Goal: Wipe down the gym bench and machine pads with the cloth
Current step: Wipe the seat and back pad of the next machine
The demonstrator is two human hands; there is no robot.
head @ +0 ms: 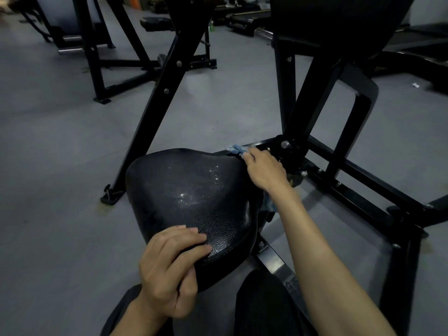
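Blue cloth (237, 149) – right hand (264, 170) | left hand (169, 267) grips seat pad (194, 187)

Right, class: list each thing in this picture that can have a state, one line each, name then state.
seat pad: wet sheen on top, steadied at its near edge
cloth: bunched, held at the pad's far edge
left hand: gripping the pad's near edge
right hand: gripping the cloth

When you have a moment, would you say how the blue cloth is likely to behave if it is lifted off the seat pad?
The blue cloth looks bunched and crumpled under the right hand, so it is probably floppy and light. A strip appears to hang below the seat pad edge, so it would likely drape, not roll or tip.
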